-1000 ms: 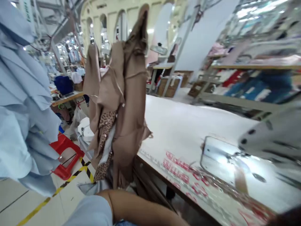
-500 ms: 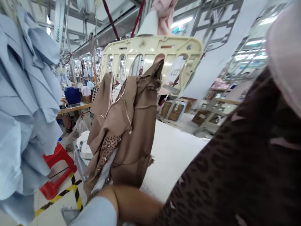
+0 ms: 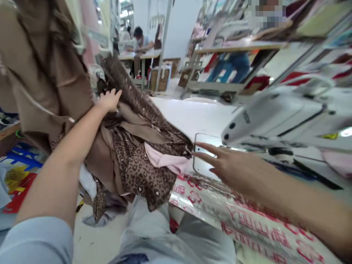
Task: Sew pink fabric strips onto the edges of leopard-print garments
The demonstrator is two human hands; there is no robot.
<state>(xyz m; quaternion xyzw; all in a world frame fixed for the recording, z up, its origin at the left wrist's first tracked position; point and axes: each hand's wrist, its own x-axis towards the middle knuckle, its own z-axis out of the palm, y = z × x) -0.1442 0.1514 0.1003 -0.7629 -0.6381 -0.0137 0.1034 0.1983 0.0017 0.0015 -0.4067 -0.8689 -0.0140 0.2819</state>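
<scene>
Tan cloth (image 3: 41, 69) hangs in heavy folds left of the leopard-print bundle (image 3: 143, 165), which sits in front of me and partly merges with it; a bright patterned mat (image 3: 19, 176) lies further left of the bundle, on the floor; my left hand (image 3: 108, 100) is open with its fingers spread, resting on the bundle's upper edge and gripping nothing I can see; a co-worker (image 3: 140, 40) sits at a table well beyond the bundle; pale pink fabric (image 3: 162, 161) pokes from the bundle's right side; my right hand (image 3: 233, 167) is open, its fingers (image 3: 205, 148) stretched toward the bundle, just beside it, though I cannot tell whether they touch; a shiny metal plate (image 3: 205, 154) lies behind them, right of the bundle; a white machine housing (image 3: 269, 113) stands further right of the bundle.
</scene>
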